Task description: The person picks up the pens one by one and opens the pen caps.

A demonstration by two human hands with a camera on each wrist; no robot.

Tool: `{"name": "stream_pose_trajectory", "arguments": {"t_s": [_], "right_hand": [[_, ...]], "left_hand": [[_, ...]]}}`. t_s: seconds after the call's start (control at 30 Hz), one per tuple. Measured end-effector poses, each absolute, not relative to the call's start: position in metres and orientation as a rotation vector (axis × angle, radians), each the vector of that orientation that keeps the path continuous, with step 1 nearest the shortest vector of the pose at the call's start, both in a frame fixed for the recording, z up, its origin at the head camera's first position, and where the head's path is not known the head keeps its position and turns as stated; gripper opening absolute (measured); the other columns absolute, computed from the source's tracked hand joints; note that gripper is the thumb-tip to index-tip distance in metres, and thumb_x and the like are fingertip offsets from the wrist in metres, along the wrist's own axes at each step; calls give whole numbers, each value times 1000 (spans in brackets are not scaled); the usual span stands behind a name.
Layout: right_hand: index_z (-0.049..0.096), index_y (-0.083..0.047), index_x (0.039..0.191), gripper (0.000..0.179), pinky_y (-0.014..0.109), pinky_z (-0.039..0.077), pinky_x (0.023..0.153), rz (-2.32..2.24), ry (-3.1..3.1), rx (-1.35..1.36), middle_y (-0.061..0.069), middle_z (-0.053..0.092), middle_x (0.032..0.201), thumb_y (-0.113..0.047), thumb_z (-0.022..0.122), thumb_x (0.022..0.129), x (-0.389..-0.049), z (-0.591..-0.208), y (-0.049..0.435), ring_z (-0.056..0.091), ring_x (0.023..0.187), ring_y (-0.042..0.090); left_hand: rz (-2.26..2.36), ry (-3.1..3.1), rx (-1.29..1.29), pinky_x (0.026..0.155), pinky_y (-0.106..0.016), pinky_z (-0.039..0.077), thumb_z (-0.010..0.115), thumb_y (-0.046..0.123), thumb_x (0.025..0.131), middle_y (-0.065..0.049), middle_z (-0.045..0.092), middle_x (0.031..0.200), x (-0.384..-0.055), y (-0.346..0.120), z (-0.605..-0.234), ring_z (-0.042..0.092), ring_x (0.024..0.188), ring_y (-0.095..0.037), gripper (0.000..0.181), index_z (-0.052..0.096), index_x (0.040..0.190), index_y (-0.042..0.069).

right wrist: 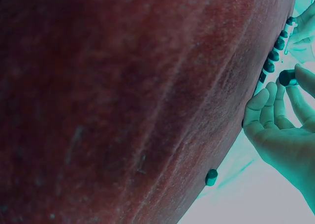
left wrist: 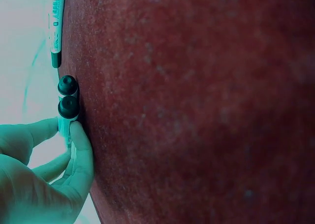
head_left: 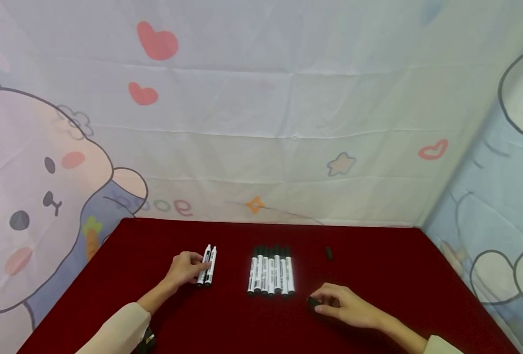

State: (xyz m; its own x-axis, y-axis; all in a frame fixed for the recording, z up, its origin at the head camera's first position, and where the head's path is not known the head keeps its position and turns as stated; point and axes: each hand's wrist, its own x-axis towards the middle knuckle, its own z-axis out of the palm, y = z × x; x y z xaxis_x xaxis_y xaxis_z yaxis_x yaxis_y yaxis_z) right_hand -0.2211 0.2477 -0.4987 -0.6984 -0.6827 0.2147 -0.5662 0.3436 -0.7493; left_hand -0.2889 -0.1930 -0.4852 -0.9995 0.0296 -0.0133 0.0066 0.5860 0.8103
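Note:
Two uncapped white markers with pale tips lie side by side at the left of the red cloth. My left hand (head_left: pixel 184 268) pinches the nearer marker (left wrist: pixel 68 125), its fingertips reaching across to the barrel of the other marker (head_left: pixel 212 265). In the left wrist view, the black ends of both face the camera. To the right, my right hand (head_left: pixel 349 306) holds a black marker cap (right wrist: pixel 287 78) between thumb and fingers, low over the cloth. Another black cap (head_left: pixel 329 253) lies alone farther back on that side.
Several capped markers (head_left: pixel 271 275) lie in a close row between the hands, black caps pointing away. A dark object (head_left: pixel 146 340) shows partly beside the left sleeve. Behind the red cloth-covered table (head_left: pixel 367 241) hangs a printed fabric backdrop (head_left: pixel 252 108).

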Motion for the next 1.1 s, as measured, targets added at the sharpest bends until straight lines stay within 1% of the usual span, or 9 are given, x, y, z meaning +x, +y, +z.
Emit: {"name": "stream_pose_trajectory", "arguments": {"t_s": [0.23, 0.5, 0.8, 0.97, 1.1], "right_hand": [[67, -5, 123, 25, 20, 52, 74, -1267, 2485, -1124, 4, 66, 101, -19, 63, 102, -223, -496, 250, 56, 92, -3], [66, -3, 124, 26, 20, 51, 75, -1284, 2476, -1085, 6, 66, 103, -18, 62, 102, -223, -495, 254, 56, 93, -3], [67, -1, 122, 29, 21, 53, 75, -1253, 2544, -1010, 2, 66, 103, -21, 63, 102, -230, -494, 261, 56, 90, -3], [67, 2, 122, 32, 21, 52, 74, -1215, 2600, -938, 3, 66, 101, -23, 63, 102, -237, -493, 268, 56, 87, -2], [66, 3, 124, 37, 21, 51, 73, -1185, 2630, -814, 4, 66, 103, -27, 63, 102, -242, -493, 273, 57, 86, -1]], "left_hand": [[1389, 2774, 26, 58, -33, 61, 73, 12, 94, -19, 71, 94, -291, -194, -484, 69, 68, -16, 39, 63, 121, -15], [1376, 2767, 26, 57, -33, 60, 73, 11, 94, -19, 71, 92, -292, -193, -486, 69, 67, -16, 39, 63, 120, -15], [1373, 2768, 2, 57, -32, 60, 73, 13, 94, -19, 72, 94, -292, -192, -485, 68, 67, -16, 40, 63, 121, -15], [1379, 2836, 53, 54, -31, 57, 72, 14, 95, -19, 72, 92, -291, -191, -481, 66, 66, -16, 35, 66, 117, -13], [1406, 2874, 57, 51, -27, 52, 69, 15, 98, -19, 73, 93, -292, -189, -477, 65, 65, -18, 29, 69, 115, -9]]}}
